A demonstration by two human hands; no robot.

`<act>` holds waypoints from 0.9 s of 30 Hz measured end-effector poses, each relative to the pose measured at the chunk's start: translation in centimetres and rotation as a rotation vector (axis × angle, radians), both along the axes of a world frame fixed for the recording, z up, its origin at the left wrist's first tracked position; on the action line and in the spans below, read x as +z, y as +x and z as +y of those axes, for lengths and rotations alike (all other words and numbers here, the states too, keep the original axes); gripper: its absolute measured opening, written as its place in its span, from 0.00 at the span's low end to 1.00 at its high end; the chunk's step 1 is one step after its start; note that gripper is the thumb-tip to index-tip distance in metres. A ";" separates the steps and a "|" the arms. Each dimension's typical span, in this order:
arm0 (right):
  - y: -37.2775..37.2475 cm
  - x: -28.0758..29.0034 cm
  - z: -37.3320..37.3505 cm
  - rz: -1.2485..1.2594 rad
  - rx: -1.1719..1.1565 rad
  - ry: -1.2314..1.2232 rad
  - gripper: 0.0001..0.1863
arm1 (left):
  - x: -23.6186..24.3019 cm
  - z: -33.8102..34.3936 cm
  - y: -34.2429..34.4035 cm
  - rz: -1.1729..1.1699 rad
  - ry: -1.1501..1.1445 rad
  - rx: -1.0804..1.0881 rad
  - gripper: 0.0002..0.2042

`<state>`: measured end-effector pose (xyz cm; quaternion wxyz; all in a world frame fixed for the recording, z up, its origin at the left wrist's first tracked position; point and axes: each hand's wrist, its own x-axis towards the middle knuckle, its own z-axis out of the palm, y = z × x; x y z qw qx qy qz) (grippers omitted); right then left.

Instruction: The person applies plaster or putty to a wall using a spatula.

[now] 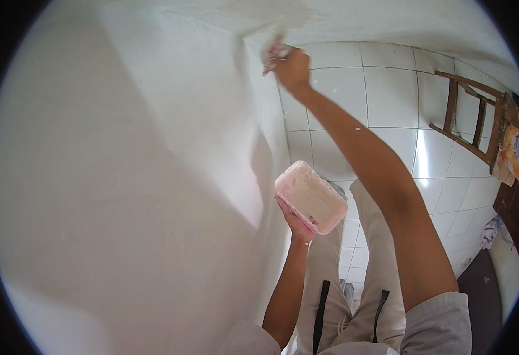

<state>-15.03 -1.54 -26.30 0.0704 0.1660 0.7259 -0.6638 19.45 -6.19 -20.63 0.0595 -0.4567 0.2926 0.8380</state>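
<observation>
My left hand (298,226) holds a shallow rectangular tray (315,195) with rounded corners from below. Pale paste coats its inside, with pink smears along the rim and a dark red spot near one corner. Pink stains mark the fingers too. My right arm reaches far forward, and my right hand (295,71) is closed around a small pink-and-white smeared thing (276,54), blurred by motion. It is close to the corner where the white wall (153,148) on the left meets the far wall (342,21). Whether it touches the wall I cannot tell.
White floor tiles (389,97) spread below, dotted with pale specks. On the right lies or stands a wooden frame like a stool or ladder (484,112), with an orange packet (516,151) beside it. A dark brown panel (481,296) is at the lower right.
</observation>
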 end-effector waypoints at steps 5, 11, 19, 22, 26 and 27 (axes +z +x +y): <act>-3.3 -4.5 5.5 -0.123 -0.285 -0.998 0.13 | -1.1 0.4 0.1 0.015 0.037 0.007 0.39; -4.4 3.5 7.7 0.109 -0.226 -1.016 0.08 | -1.1 -0.9 0.5 0.030 0.050 0.019 0.39; 7.0 1.1 12.0 -0.139 -0.366 -1.045 0.14 | -0.9 0.7 0.1 0.010 -0.006 0.017 0.39; 10.3 2.4 11.9 -0.210 -0.083 -0.716 0.15 | -1.9 0.1 0.5 0.103 0.103 0.025 0.39; 13.8 3.3 13.6 -0.141 -0.004 -0.471 0.10 | -2.0 0.4 0.9 0.144 0.155 0.050 0.38; 14.6 4.0 14.3 -0.144 0.004 -0.463 0.10 | -2.1 0.3 0.8 0.124 0.093 0.037 0.38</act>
